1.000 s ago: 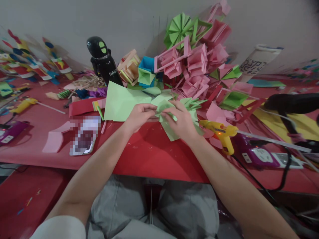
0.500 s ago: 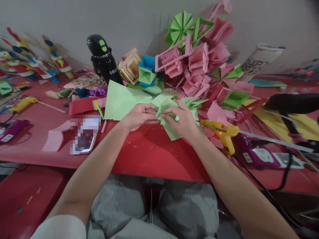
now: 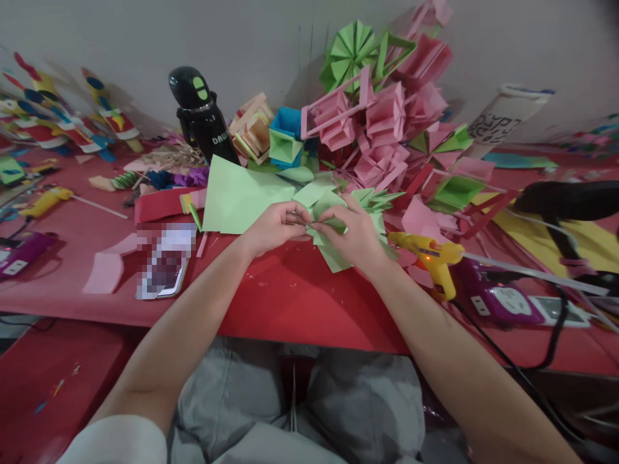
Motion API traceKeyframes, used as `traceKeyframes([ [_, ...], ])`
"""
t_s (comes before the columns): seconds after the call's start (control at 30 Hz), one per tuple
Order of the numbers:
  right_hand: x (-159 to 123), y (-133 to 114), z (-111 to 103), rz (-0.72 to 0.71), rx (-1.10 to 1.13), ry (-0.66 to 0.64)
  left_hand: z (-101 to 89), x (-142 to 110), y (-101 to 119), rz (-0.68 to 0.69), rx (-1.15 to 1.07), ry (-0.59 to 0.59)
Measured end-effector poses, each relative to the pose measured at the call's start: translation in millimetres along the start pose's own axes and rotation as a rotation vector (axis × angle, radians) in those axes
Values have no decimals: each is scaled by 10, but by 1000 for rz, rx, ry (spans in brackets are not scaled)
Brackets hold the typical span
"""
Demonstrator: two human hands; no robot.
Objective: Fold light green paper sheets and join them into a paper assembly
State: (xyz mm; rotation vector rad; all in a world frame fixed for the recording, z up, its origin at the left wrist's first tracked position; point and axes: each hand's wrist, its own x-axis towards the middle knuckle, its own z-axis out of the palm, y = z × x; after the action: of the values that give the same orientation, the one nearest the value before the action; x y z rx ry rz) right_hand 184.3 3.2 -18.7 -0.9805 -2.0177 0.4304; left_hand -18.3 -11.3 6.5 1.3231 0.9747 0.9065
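Observation:
Light green paper [image 3: 333, 251] is pinched between my two hands above the red table. My left hand [image 3: 279, 225] is closed, thumb and fingertips at the paper's left edge. From the right, my right hand [image 3: 355, 232] pinches the same piece, its fingertips almost touching the left ones. The fingers hide the pinched spot. Behind my left hand stands a larger light green sheet [image 3: 242, 196]. Folded green paper strips [image 3: 377, 200] lie just beyond my right hand. A yellow hot glue gun [image 3: 430, 254], with a small orange light, rests to the right of that hand.
A black bottle [image 3: 203, 122] stands at the back, with pink folded paper pieces [image 3: 384, 116] piled to its right. A phone [image 3: 167, 264] lies at left on the red table [image 3: 309, 303]. A purple power strip [image 3: 500, 299] and cables are at right.
My left fingers have curled slightly and shifted a little right along the paper. The right hand keeps its pinch; the paper has barely moved.

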Motion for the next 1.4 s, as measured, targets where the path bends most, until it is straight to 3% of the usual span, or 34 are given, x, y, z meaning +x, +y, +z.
traceKeyframes([
  [0.47,14,-10,-22,-28,-39,58,5,22,-38,2,84,18],
  [0.67,31,10,-65,125,107,85,-7,19,-1,28,178,121],
  [0.73,30,14,-75,156,195,75,-31,21,-20,92,257,183],
  [0.9,31,1,-75,240,307,58,-25,-15,-70,406,661,391],
  [1.1,36,-13,-39,350,80,39,94,-66,-74,454,1105,349],
  [1.4,41,11,-17,355,-108,59,219,-71,-109,589,1369,330],
])
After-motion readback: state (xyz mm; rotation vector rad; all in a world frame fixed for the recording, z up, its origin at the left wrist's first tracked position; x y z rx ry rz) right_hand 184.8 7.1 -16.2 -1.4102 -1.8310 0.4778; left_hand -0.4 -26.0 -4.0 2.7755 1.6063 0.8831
